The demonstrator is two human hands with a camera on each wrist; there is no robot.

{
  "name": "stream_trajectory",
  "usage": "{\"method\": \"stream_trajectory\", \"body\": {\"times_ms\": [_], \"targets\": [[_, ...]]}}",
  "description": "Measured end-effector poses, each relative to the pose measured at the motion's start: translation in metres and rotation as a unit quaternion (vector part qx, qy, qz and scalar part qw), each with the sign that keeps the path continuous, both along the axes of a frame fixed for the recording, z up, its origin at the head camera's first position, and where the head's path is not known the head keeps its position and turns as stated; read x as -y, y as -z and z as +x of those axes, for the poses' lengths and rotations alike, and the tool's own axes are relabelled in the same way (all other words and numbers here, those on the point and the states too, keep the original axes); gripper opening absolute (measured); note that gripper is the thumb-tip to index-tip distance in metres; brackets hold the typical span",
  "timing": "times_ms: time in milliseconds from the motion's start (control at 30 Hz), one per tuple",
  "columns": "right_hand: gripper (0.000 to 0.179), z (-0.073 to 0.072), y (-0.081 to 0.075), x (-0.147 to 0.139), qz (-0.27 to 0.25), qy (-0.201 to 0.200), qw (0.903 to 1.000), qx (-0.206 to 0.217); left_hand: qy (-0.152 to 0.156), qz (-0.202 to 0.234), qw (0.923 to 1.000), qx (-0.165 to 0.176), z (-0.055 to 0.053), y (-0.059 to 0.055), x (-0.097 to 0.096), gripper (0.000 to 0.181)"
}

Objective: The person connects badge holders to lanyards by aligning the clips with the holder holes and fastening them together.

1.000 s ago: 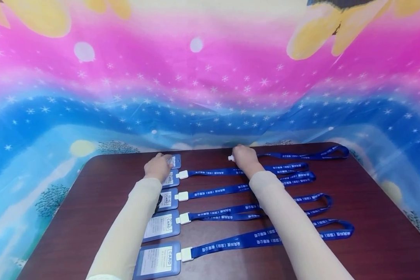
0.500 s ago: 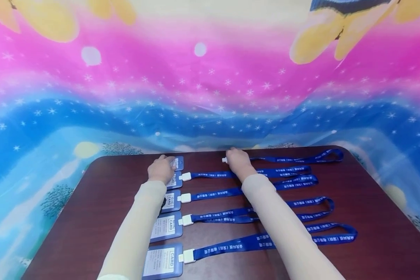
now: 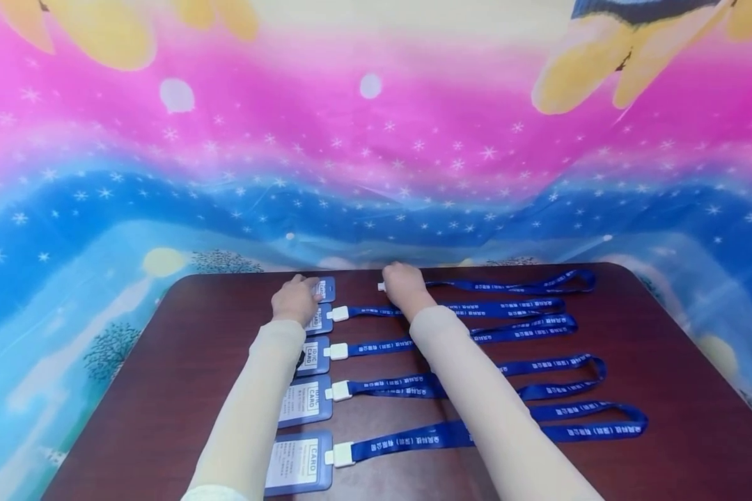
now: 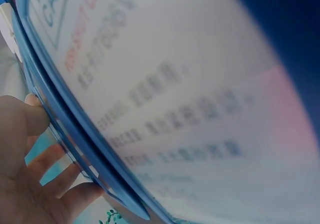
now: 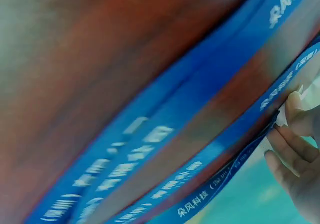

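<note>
My left hand [image 3: 293,299] is at the far edge of the table, pinching the farthest blue card holder [image 3: 329,289] by its side. In the left wrist view, the thumb and fingers of the left hand [image 4: 40,169] lie along that holder's rim. My right hand [image 3: 406,287] pinches a blue lanyard [image 3: 507,286] close to its white clip [image 3: 381,286], which pokes out to the left of the fingers. A gap separates this clip from the slotted end of the holder. In the right wrist view, the right hand [image 5: 300,144] has thumb and fingertips together at the lanyard's end.
Several card holders with lanyards clipped on, such as the nearest holder [image 3: 301,463] and its lanyard [image 3: 413,440], lie in a column on the brown table [image 3: 163,362]. A printed cloth [image 3: 376,174] hangs behind the table's far edge.
My right hand has slid left with the lanyard, bringing the clip nearer the farthest holder. The lanyard's loop has trailed left too. My left hand keeps its place on the holder.
</note>
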State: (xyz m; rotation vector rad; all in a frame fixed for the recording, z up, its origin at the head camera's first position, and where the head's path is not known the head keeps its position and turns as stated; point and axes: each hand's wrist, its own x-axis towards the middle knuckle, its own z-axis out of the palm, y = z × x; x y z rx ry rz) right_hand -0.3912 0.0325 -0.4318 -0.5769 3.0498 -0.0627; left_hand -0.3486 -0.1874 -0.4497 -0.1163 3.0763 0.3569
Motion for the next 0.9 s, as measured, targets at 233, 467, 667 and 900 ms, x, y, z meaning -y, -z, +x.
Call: {"method": "stream_trajectory", "body": {"times_ms": [233, 467, 667, 900], "targets": [[0.015, 0.000, 0.002, 0.018, 0.002, -0.024, 0.9997, 0.006, -0.003, 0.004, 1.0000, 0.005, 0.002, -0.001, -0.006, 0.049], [0.017, -0.001, 0.004, 0.030, -0.006, -0.024, 0.9997, 0.001, -0.002, 0.000, 1.0000, 0.002, 0.002, -0.003, -0.012, 0.048], [0.020, -0.003, 0.006, 0.042, -0.012, -0.032, 0.9994, -0.006, 0.000, -0.005, 1.0000, 0.002, 0.002, -0.004, -0.008, 0.048], [0.021, -0.004, 0.004, 0.062, -0.005, -0.050, 0.9987, -0.006, -0.004, -0.013, 0.9999, 0.004, 0.004, -0.006, -0.002, 0.048]]}}
